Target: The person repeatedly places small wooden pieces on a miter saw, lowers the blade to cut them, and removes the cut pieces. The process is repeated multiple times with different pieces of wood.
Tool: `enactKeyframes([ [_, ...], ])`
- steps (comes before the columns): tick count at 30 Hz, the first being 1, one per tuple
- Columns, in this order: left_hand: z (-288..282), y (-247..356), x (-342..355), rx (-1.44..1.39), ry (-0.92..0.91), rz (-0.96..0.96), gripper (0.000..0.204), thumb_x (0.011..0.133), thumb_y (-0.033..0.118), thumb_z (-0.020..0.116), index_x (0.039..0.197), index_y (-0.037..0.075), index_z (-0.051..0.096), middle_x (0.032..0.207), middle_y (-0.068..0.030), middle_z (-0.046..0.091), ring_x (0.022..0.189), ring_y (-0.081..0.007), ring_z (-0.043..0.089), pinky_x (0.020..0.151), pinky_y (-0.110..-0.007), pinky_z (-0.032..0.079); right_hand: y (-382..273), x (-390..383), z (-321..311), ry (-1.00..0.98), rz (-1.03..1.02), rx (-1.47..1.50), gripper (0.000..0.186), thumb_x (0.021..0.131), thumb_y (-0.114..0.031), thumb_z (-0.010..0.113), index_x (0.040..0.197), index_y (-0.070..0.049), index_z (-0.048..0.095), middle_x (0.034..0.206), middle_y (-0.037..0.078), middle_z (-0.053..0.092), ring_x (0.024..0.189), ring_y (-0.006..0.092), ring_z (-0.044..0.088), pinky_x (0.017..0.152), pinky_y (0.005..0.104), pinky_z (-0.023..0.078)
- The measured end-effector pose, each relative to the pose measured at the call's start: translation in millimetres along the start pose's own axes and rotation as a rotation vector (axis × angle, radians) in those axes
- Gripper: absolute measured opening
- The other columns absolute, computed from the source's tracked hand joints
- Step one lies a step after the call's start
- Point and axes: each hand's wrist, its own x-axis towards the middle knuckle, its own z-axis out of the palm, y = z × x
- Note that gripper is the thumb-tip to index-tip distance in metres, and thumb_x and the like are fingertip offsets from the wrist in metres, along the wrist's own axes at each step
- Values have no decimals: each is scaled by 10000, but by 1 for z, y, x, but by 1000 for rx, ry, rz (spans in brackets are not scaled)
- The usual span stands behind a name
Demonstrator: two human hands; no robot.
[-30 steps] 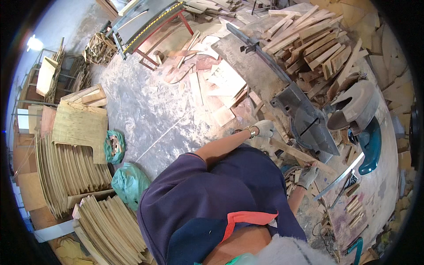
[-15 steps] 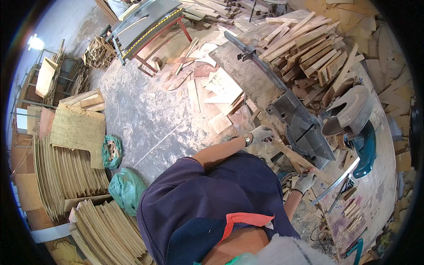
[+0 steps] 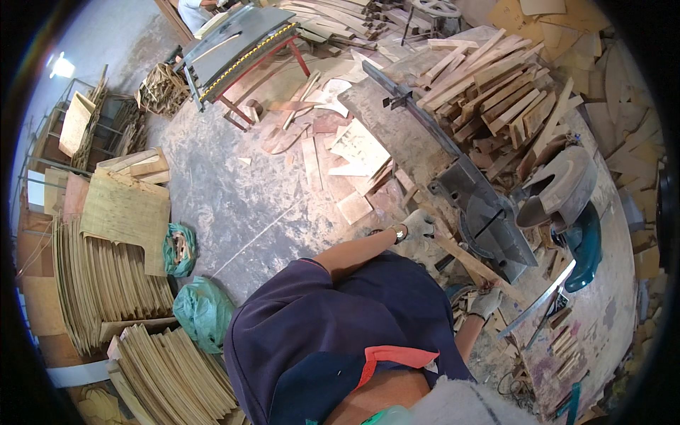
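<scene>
A narrow wooden strip (image 3: 469, 261) lies slantwise before me, along the near edge of a grey metal mitre saw base (image 3: 496, 227). At its far end is my left hand (image 3: 418, 224), in a pale work glove with a watch at the wrist, fingers closed around the wood. My right hand (image 3: 486, 303), gloved too, grips the strip toward its near end; the hand partly hides its fingers. The saw's rounded grey guard (image 3: 559, 185) and teal handle (image 3: 585, 248) stand to the right of the base.
A heap of cut wood pieces (image 3: 503, 88) lies behind the saw on the workbench (image 3: 602, 312). Stacked curved boards (image 3: 113, 283) and a green bag (image 3: 204, 314) stand left. Offcuts litter the floor. A red-legged table (image 3: 241, 46) is farther off, a person (image 3: 193, 13) beyond it.
Both hands and the wooden strip appear slightly lower in the picture. The view has shifted a little, and more of the far person shows.
</scene>
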Motion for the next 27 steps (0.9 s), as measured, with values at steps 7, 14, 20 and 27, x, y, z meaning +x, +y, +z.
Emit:
enactKeyframes([
  [7,16,35,-17,293,368,236,246,805,277,773,850,46,701,791,-155,677,831,-273,712,834,-419,553,6,9,-4,-89,70,115,217,1007,-254,666,1035,-39,654,908,52,649,752,193,622,602,346,508],
  [14,27,63,5,778,384,715,328,813,276,760,1080,100,689,1133,-114,618,1119,-325,551,953,-462,443,-11,30,29,22,81,195,228,1007,-253,667,1077,-36,655,1001,87,693,891,220,681,663,329,560],
  [20,27,71,60,1040,366,750,186,862,222,713,1007,114,754,1121,-79,638,1144,-301,541,987,-451,418,-23,61,61,-13,42,224,238,1032,-190,611,1139,22,610,990,154,701,784,250,709,604,303,600],
  [27,22,79,108,739,478,649,235,884,318,725,974,101,735,1084,-93,662,1127,-327,585,963,-510,458,-42,84,76,-7,102,52,174,1035,-163,590,1114,-9,609,1023,150,701,755,265,727,566,346,586],
])
